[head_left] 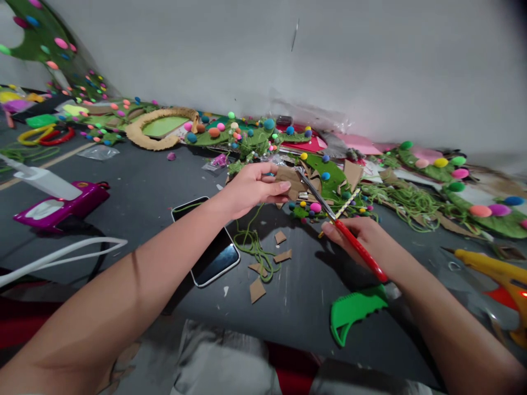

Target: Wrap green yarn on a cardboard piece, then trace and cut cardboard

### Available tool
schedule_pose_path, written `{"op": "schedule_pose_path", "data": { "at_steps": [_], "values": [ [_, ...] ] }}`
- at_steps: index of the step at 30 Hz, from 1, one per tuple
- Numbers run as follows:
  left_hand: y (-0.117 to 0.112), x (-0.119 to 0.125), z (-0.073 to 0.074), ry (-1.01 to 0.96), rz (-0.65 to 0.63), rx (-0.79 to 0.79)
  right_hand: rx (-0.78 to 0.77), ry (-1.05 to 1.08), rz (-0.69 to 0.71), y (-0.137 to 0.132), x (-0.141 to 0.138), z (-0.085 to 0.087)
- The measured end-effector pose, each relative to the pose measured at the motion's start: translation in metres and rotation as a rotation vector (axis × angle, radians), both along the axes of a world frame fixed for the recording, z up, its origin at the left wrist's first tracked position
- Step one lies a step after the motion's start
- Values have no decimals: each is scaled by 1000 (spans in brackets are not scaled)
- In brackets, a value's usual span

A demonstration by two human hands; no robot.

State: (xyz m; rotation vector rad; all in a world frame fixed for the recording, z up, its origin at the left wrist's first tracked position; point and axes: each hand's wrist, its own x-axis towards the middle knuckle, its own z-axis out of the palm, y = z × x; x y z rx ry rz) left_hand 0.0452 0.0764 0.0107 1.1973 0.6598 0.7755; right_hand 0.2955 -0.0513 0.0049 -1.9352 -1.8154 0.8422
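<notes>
My left hand (258, 187) is pinched on a small piece of brown cardboard (292, 182), held above the table. In my right hand (362, 237) is a slim pair of red-handled scissors (359, 249), whose metal blades point up and left to the cardboard's right edge. Whether the blades touch it, I cannot tell. Beneath my hands lie several cardboard scraps (257, 291) and a loose bundle of green yarn (256, 249). Under my left forearm, partly covered, lies a phone (216, 263). A green plastic tool with a notched edge (358, 312) rests below my right wrist.
A yellow glue gun (489, 269) lies at the right. Left are a purple power strip (66, 211) with a white plug and cable, plus yellow and red scissors (45, 135). Along the wall (197, 55) stretch a cardboard ring (140, 134), green leaf shapes with coloured pompoms, and tangled yarn (407, 206).
</notes>
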Motion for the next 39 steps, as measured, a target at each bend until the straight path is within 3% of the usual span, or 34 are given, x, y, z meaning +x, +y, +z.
{"op": "schedule_pose_path", "data": {
  "at_steps": [6, 13, 21, 29, 39],
  "values": [
    [-2, 0, 3, 16, -5, 14, -17, 24, -69, -2, -2, 1],
    [-2, -5, 12, 68, -6, 95, 10, -63, -91, 0, 13, 10],
    [11, -7, 0, 95, 207, 282, -39, -104, -50, 2, 19, 10],
    [10, -5, 1, 105, 209, 384, -73, -124, -19, 1, 20, 4],
    [10, -5, 0, 99, 210, 352, -101, -91, 11, 0, 14, 10]
  ]
}}
